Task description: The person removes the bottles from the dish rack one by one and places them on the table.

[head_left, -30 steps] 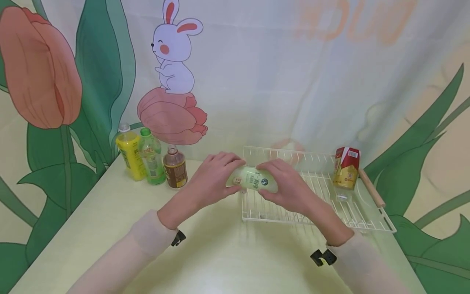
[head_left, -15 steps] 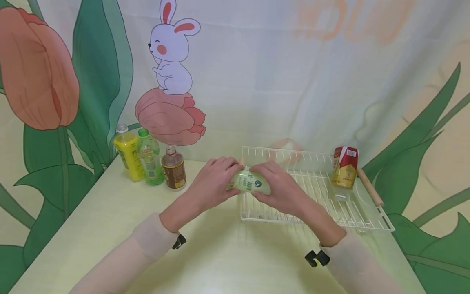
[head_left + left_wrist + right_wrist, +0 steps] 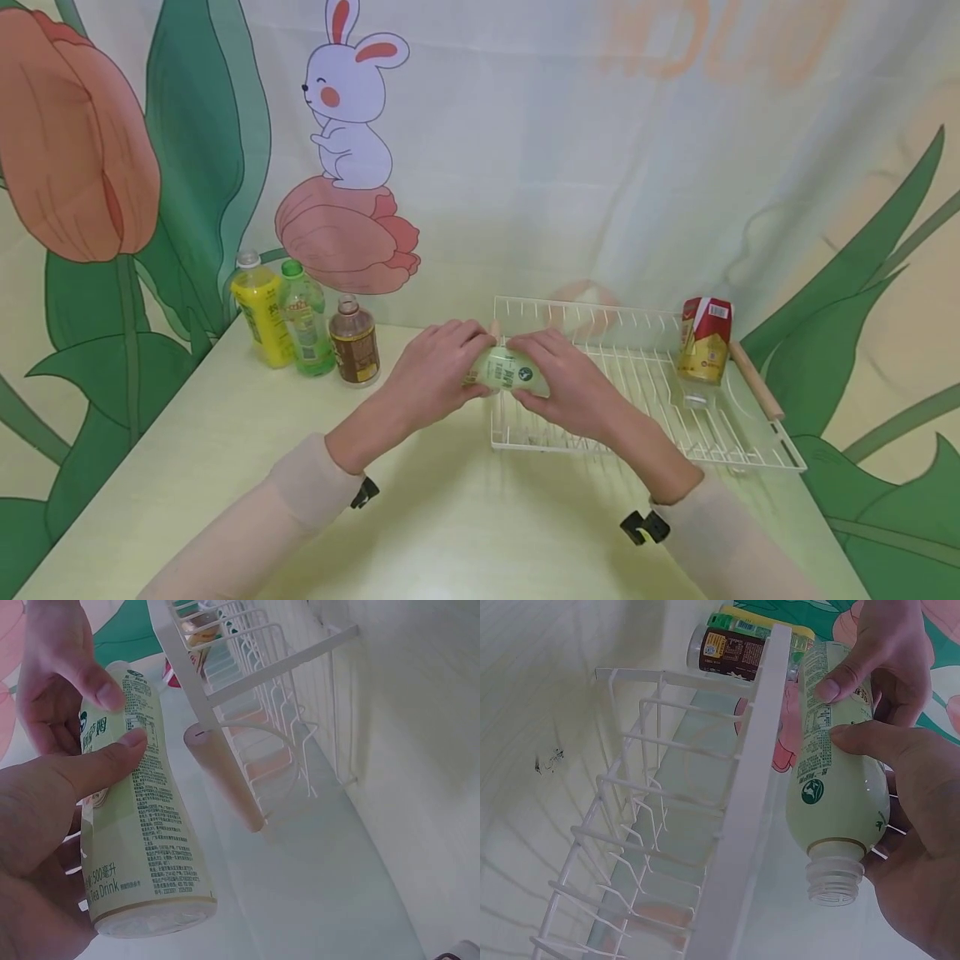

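Both hands hold a pale green tea drink bottle [image 3: 504, 372] in the air, lying sideways above the left end of the wire rack [image 3: 637, 454]. My left hand [image 3: 427, 375] grips its base end, thumb on the printed label. Toward the neck, my right hand [image 3: 573, 383] grips the same bottle, its fingers close to the left hand's. In the right wrist view the bottle's threaded neck [image 3: 834, 881] is bare, with no cap. The left wrist view shows the bottle's clear bottom [image 3: 157, 918]. Palms cover part of the label.
At the back left stand a yellow bottle [image 3: 262, 321], a green-capped bottle [image 3: 306, 325] and a brown-labelled bottle [image 3: 356, 346]. A red and gold container [image 3: 705, 342] sits at the rack's right end, beside a wooden handle [image 3: 756, 383]. A patterned curtain [image 3: 525, 167] hangs behind the table.
The right hand has shifted slightly left, closer to the left hand, and the bottle has moved a little left with it. Over the last half second almost nothing has moved.
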{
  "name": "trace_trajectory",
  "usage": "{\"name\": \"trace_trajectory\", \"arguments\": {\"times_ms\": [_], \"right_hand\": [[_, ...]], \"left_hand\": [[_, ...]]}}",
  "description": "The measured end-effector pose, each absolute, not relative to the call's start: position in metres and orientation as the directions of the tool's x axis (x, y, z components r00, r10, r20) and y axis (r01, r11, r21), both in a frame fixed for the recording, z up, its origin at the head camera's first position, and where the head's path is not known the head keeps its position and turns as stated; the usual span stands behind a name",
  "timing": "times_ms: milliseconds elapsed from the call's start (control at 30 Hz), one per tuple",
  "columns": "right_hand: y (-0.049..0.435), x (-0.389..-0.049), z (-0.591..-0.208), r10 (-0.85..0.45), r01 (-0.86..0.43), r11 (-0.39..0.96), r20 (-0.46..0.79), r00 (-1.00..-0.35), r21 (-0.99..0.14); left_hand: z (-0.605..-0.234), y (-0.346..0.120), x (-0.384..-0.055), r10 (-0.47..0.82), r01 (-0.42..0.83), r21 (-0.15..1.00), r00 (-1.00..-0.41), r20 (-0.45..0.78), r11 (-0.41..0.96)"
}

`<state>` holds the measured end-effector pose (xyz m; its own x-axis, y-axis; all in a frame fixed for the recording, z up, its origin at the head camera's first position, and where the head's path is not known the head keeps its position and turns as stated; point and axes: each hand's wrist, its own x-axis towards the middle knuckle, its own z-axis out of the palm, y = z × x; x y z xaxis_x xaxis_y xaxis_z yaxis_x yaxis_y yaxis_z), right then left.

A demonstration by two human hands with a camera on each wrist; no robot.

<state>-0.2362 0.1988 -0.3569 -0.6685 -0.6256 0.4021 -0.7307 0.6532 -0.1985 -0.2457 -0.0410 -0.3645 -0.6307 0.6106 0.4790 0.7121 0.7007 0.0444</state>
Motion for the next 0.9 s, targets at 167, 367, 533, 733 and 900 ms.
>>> {"name": "trace_trajectory", "arguments": {"times_ms": [167, 367, 533, 733, 900], "right_hand": [[0.1984, -0.2346, -0.3554, -0.637, -0.734, 0.651, 0.384, -0.668, -0.196], [0.1985, -0.2344, -0.3560, -0.642, -0.738, 0.650, 0.388, -0.662, -0.183], [0.1993, -0.2347, -0.3572, -0.644, -0.740, 0.650, 0.391, -0.658, -0.173], [0.1993, -0.2341, -0.3585, -0.647, -0.741, 0.653, 0.390, -0.655, -0.160], [0.2011, -0.2319, -0.3572, -0.642, -0.737, 0.660, 0.396, -0.656, -0.149]], "left_hand": [[-0.3651, -0.0418, -0.2456, 0.613, 0.712, 0.045, -0.633, 0.473, 0.700], [-0.3641, -0.0418, -0.2445, 0.611, 0.708, 0.049, -0.640, 0.465, 0.704], [-0.3647, -0.0417, -0.2446, 0.610, 0.708, 0.060, -0.645, 0.460, 0.704], [-0.3656, -0.0425, -0.2443, 0.611, 0.707, 0.064, -0.650, 0.452, 0.704], [-0.3667, -0.0453, -0.2451, 0.610, 0.697, 0.058, -0.662, 0.434, 0.715]]}}
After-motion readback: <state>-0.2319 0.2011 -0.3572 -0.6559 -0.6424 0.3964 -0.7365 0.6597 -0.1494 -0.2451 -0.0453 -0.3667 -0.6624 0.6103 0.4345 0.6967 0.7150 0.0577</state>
